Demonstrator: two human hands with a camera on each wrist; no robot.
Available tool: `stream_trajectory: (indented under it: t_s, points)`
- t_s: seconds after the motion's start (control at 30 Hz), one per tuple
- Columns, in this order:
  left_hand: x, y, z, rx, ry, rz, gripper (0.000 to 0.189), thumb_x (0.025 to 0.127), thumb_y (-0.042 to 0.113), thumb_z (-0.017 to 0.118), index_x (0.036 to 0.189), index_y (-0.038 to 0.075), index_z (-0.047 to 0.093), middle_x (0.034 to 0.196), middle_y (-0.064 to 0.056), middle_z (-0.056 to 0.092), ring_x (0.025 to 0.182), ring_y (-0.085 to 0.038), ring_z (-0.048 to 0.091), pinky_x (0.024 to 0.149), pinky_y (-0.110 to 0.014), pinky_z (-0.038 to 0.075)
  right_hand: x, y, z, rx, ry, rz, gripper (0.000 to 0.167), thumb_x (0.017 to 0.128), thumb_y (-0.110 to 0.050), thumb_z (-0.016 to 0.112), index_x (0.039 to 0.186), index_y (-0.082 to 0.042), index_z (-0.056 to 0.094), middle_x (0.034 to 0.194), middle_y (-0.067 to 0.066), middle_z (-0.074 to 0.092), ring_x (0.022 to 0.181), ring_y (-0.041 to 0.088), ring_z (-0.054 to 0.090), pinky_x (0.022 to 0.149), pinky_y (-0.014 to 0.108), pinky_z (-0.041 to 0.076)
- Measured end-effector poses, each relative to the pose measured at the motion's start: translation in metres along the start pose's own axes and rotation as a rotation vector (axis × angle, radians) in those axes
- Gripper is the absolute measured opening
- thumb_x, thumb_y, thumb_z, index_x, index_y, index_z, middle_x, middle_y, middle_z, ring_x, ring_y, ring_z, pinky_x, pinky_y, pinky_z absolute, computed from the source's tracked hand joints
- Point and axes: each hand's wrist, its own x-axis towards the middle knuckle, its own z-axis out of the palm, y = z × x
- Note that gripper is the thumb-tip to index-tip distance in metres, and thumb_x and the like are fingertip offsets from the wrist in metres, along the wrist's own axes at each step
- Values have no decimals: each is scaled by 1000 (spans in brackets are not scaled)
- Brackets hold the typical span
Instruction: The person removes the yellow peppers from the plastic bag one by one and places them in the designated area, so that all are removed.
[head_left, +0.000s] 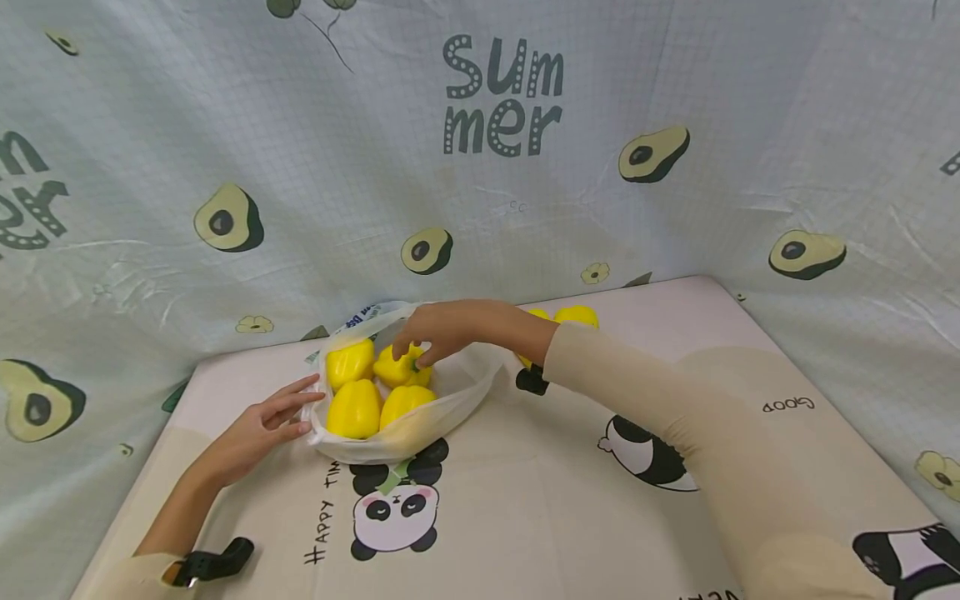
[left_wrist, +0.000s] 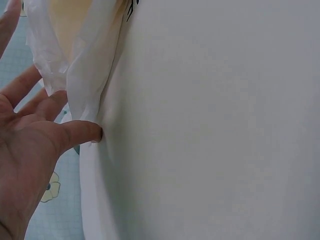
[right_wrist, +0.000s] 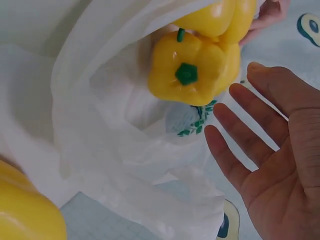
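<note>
A white plastic bag (head_left: 465, 387) lies with its mouth wide on the table, several yellow bell peppers (head_left: 354, 409) inside it. My right hand (head_left: 444, 327) reaches over the bag's far rim, above a bell pepper with a green stem (head_left: 390, 367). In the right wrist view that pepper (right_wrist: 167, 70) sits apart from the extended fingers, and the palm holds nothing. At the bag's left side my left hand (head_left: 258, 425) touches the plastic with spread fingers. The left wrist view has its thumb (left_wrist: 80, 132) against the bag's lower edge (left_wrist: 87, 75).
More yellow bell peppers (head_left: 576, 316) lie at the back of the table, partly hidden behind the right forearm. A light cloth with panda prints (head_left: 525, 517) covers the table. Behind it hangs a curtain (head_left: 337, 150) printed with avocados.
</note>
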Motion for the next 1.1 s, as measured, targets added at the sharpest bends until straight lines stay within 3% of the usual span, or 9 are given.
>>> stream_trajectory:
  t_s: [0.3, 0.6, 0.7, 0.87, 1.1]
  points:
    - [-2, 4, 0, -8, -8, -8, 48, 102, 22, 63, 145, 3, 54, 168, -17, 19, 149, -51, 20, 97, -1, 34, 26, 2, -9, -95, -97, -24, 44, 99, -12, 67, 142, -15, 59, 147, -1, 57, 136, 14, 49, 115, 24, 38]
    - [-4, 11, 1, -25, -9, -36, 49, 101, 23, 63, 145, 1, 53, 168, -18, 18, 149, -51, 19, 97, -1, 34, 38, 5, -14, -66, -215, 10, 51, 100, -3, 62, 146, -26, 56, 156, -8, 46, 143, 13, 39, 120, 27, 32]
    - [-5, 11, 2, -28, -5, -42, 50, 101, 23, 63, 145, 1, 52, 168, -18, 18, 149, -51, 19, 97, -1, 34, 42, 7, -14, -57, -239, 3, 52, 101, -3, 60, 147, -27, 55, 156, -8, 46, 142, 14, 41, 119, 28, 34]
    - [-5, 9, 2, -23, -1, -37, 50, 101, 23, 64, 145, 2, 53, 168, -17, 18, 149, -51, 19, 97, -1, 34, 44, 9, -16, -6, -291, 47, 68, 96, 5, 63, 149, -35, 51, 159, -9, 40, 138, 18, 45, 114, 30, 42]
    - [-5, 7, 2, -10, 6, -21, 50, 101, 23, 64, 146, 4, 53, 168, -15, 20, 149, -49, 20, 99, 0, 33, 43, 10, -15, -7, -325, 51, 70, 95, 3, 66, 153, -32, 48, 164, -5, 33, 149, 16, 28, 122, 33, 31]
